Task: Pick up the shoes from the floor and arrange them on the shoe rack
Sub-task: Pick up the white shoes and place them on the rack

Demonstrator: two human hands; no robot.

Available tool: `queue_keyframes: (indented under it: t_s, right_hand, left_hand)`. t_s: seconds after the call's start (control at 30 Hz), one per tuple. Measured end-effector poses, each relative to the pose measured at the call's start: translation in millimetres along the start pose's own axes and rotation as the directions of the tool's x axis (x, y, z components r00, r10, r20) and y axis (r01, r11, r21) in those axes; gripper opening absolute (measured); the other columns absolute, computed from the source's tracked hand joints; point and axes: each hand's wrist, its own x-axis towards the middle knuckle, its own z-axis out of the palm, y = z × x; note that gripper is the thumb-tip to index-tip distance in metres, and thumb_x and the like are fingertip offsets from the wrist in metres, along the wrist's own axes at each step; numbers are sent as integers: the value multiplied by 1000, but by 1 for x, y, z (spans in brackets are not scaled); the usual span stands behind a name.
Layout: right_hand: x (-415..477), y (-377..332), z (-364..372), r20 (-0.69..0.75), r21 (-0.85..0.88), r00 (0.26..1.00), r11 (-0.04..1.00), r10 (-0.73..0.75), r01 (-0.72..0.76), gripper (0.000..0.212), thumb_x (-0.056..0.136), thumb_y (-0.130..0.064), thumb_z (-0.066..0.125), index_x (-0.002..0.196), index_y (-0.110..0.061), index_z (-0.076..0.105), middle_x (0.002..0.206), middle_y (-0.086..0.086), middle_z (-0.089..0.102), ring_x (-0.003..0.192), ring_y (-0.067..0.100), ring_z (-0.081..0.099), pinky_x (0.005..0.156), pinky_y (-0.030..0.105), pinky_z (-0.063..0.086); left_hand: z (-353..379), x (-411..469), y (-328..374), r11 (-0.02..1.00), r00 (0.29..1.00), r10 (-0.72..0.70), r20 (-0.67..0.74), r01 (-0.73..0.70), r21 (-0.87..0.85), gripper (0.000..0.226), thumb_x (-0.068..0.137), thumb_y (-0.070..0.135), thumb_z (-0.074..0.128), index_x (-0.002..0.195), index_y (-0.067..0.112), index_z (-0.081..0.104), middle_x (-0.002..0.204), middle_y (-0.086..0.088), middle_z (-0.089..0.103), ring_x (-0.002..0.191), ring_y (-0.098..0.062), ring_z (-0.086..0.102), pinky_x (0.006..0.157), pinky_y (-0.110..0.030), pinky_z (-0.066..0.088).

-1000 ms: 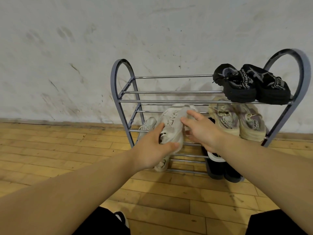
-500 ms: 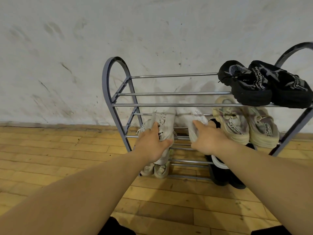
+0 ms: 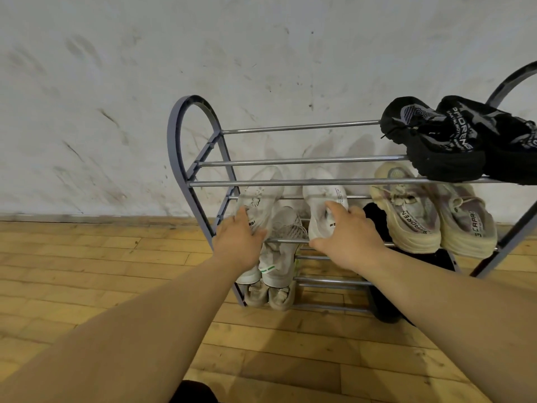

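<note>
Left hand (image 3: 238, 242) fingers clamped on left white shoe (image 3: 263, 196); right hand (image 3: 350, 237) fingers clamped on right white shoe (image 3: 322, 199). Both shoes sit on rack (image 3: 186, 141), toes past fingertips toward wall (image 3: 261, 53).

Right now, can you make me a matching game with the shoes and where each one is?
Things:
1 black shoes
2 cream shoes
3 left white shoe
4 right white shoe

Places:
a gripped by the right hand
b top shelf
c gripped by the left hand
d second shelf, far right, untouched

Pairs: 1-b, 2-d, 3-c, 4-a
</note>
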Motion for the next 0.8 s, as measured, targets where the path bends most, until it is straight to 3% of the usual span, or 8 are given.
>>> queue_keyframes:
  t_s: [0.23, 0.4, 0.63, 0.8]
  right_hand:
    - [3, -8, 14, -29, 89, 999, 996, -19, 22, 83, 79, -59, 73, 149, -36, 33, 146, 9, 36, 131, 36, 42, 104, 42, 45]
    - [5, -12, 22, -20, 67, 999, 997, -26, 28, 87, 81, -58, 70, 153, -32, 29, 149, 12, 34, 135, 38, 37, 110, 43, 40]
    - [11, -27, 35, -46, 116, 998, 992, -34, 40, 86, 81, -59, 69, 154, -34, 30, 153, 9, 33, 135, 38, 40, 108, 44, 42]
    - [15, -47, 49, -55, 129, 996, 989, -64, 71, 82, 83, -59, 68, 152, -33, 34, 151, 10, 35, 136, 37, 37, 110, 44, 40]
  left_hand:
    - [-6, -2, -12, 991, 986, -113, -121, 120, 52, 70, 100, 54, 49, 157, 21, 26, 148, -13, 47, 138, -35, 43, 109, -50, 41]
    - [-7, -4, -19, 995, 991, -97, -96, 98, 10, 74, 93, 63, 53, 154, 26, 32, 140, -12, 52, 132, -35, 47, 105, -53, 45]
    - [-14, -6, -35, 999, 999, -43, -4, 43, 23, 71, 93, 63, 43, 153, 29, 28, 143, -12, 48, 129, -42, 46, 106, -55, 42]
    - [-14, -8, -39, 999, 999, -31, 26, 30, 41, 79, 98, 63, 39, 162, 28, 12, 159, -8, 38, 139, -43, 41, 111, -53, 38]
